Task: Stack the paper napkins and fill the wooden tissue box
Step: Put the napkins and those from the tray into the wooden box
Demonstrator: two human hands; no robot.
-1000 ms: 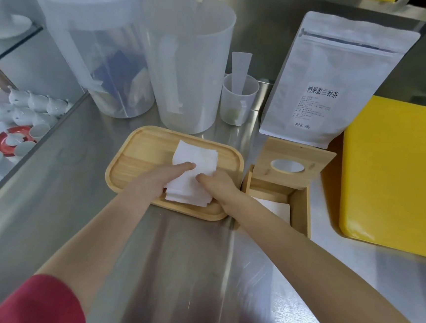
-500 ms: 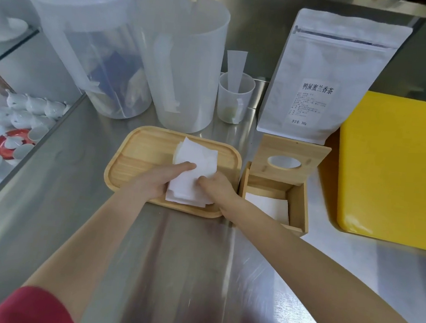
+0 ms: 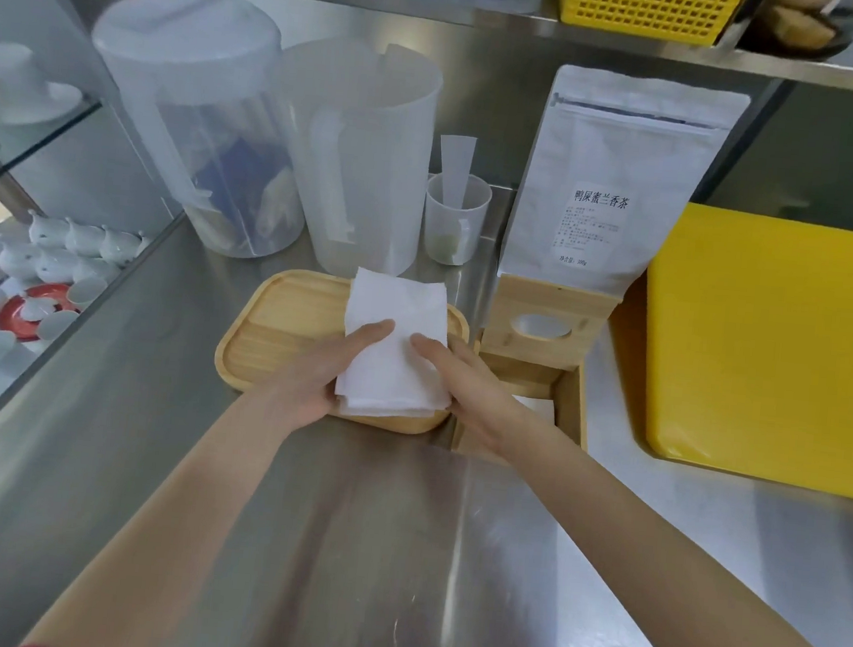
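A stack of white paper napkins (image 3: 394, 338) is held above the right half of a wooden tray (image 3: 279, 328). My left hand (image 3: 324, 373) grips the stack from the left with the thumb on top. From the right, my right hand (image 3: 465, 383) grips it the same way. The wooden tissue box (image 3: 569, 403) stands open just right of the tray, with a white napkin (image 3: 535, 407) lying inside. Its lid (image 3: 542, 328), with a round hole, leans upright behind the box.
Two large translucent pitchers (image 3: 366, 163) and a small measuring cup (image 3: 456, 220) stand behind the tray. A white tea pouch (image 3: 617, 185) rises behind the lid. A yellow board (image 3: 773, 348) lies at the right. White cups (image 3: 58, 260) sit on a lower shelf at left.
Both hands have lifted the napkin stack off the tray and squared it, with the stack's far end now raised higher. The camera has tilted up a little.
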